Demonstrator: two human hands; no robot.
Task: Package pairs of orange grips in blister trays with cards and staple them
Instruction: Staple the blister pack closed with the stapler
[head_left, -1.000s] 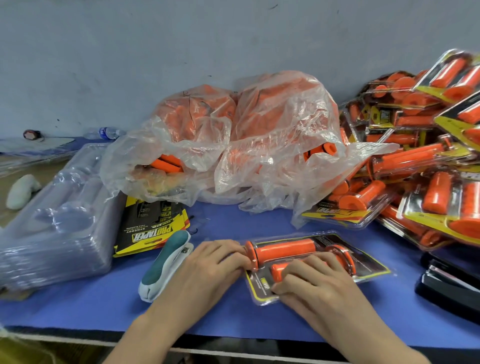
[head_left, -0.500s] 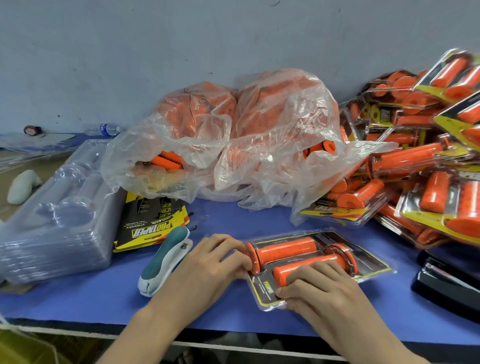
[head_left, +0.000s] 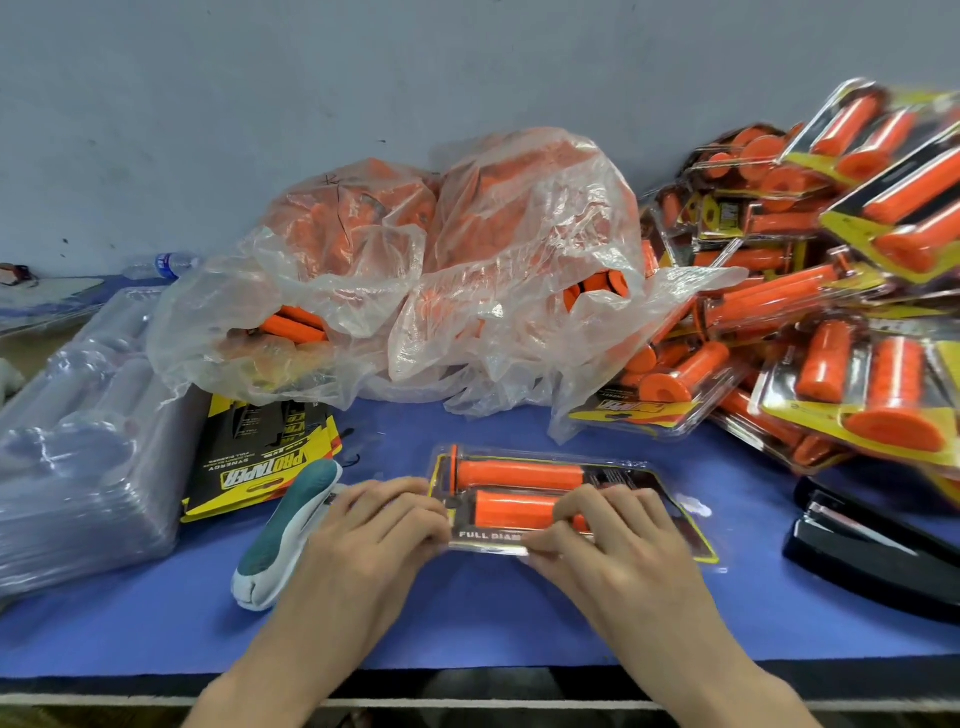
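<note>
- My left hand (head_left: 374, 540): curled fingers pinch the blister tray (head_left: 641, 477) at its 9 o'clock edge.
- My right hand (head_left: 618, 551): fingers curl over the nearer orange grip (head_left: 514, 510), thumb pinching the 6 o'clock edge.

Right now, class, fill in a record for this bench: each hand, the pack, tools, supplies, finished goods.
left hand: holds blister pack at its left end
right hand: fingers over the near grip, thumb at pack's near edge
pack: two orange grips side by side on a printed card
tools: teal stapler beside left hand; black stapler far right
supplies: empty trays, cards, bag of grips
finished: pile of packs at right
</note>
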